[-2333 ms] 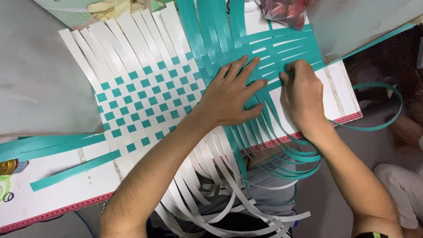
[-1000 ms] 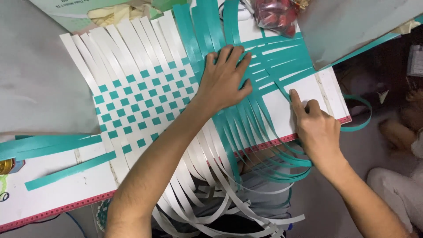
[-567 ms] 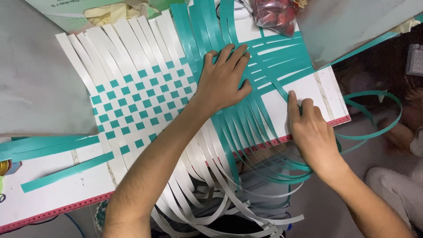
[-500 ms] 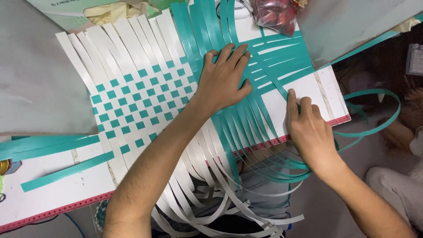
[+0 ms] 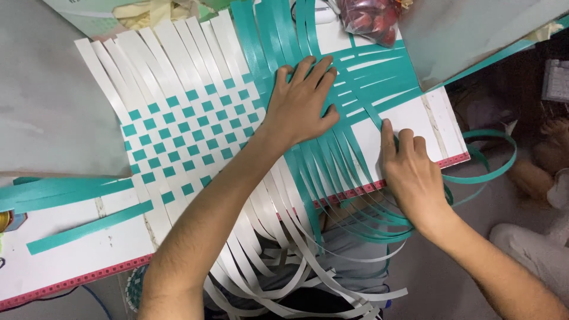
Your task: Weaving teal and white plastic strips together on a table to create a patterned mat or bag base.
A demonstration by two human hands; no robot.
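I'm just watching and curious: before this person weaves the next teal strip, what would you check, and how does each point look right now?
1. Left hand flat on the teal strips, pinning them: ok.
2. Right hand fingertips on one teal strip over the board: ok.
3. Checkered weave even, without gaps: ok.
4. White strips hanging off the board edge untangled: not ok, they cross and curl.
5. Loose strip end under the right hand: cannot tell.

White board with red edge point(image 5: 71, 266), woven mat of white and teal strips point(image 5: 189, 124), loose teal strip point(image 5: 89, 226), clear bag of red pieces point(image 5: 370, 18)
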